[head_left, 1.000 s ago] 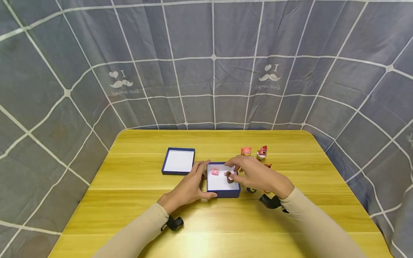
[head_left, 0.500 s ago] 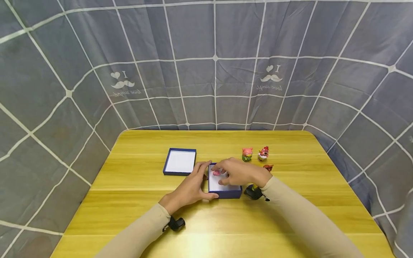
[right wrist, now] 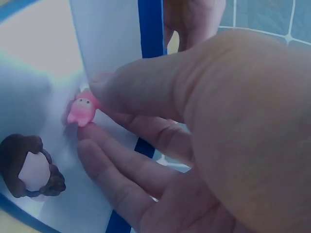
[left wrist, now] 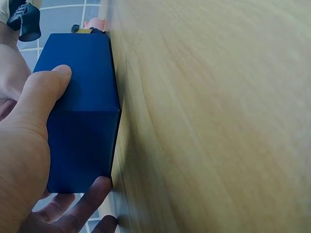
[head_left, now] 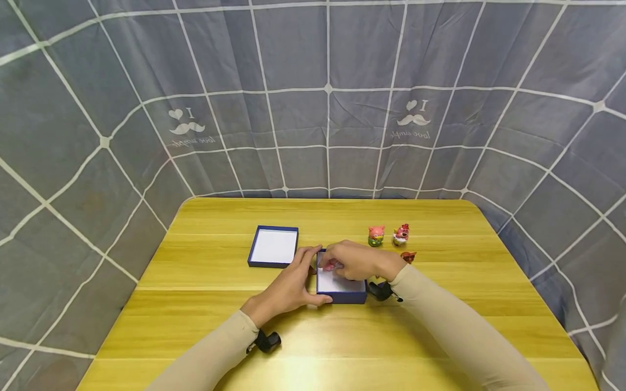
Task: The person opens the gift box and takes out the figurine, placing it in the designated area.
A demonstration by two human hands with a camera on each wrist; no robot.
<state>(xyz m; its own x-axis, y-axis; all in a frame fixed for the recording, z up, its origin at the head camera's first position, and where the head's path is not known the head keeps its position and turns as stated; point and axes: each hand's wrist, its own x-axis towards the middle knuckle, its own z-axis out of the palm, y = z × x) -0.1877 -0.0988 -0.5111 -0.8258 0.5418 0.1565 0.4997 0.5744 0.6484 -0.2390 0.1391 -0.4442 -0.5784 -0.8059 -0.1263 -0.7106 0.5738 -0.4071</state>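
Note:
My left hand (head_left: 288, 285) holds the left side of an open blue box (head_left: 349, 298) with a white inside. In the left wrist view, the thumb lies on one outer wall of the box (left wrist: 85, 77) and the fingers reach round another. Inside the box, my right hand (head_left: 359, 260) pinches a small pink figurine (right wrist: 83, 110) between thumb and fingers, close to an inner wall. A brown figurine (right wrist: 17, 162) with a pale face or front lies on the box floor in the right wrist view; the right hand hides it in the head view.
A shallow blue lid (head_left: 275, 246), white inside, lies behind and left of the box. Right of the box stand a pink-and-green figurine (head_left: 376, 235), a red-and-white figurine (head_left: 401, 234) and a reddish-brown one (head_left: 408, 257), partly behind the right arm. A grey checked curtain (head_left: 303, 119) surrounds the wooden table (head_left: 205, 233).
My right hand has left the brown figurine in the box, moved left to the pink one and taken hold of it. The left hand stays on the box.

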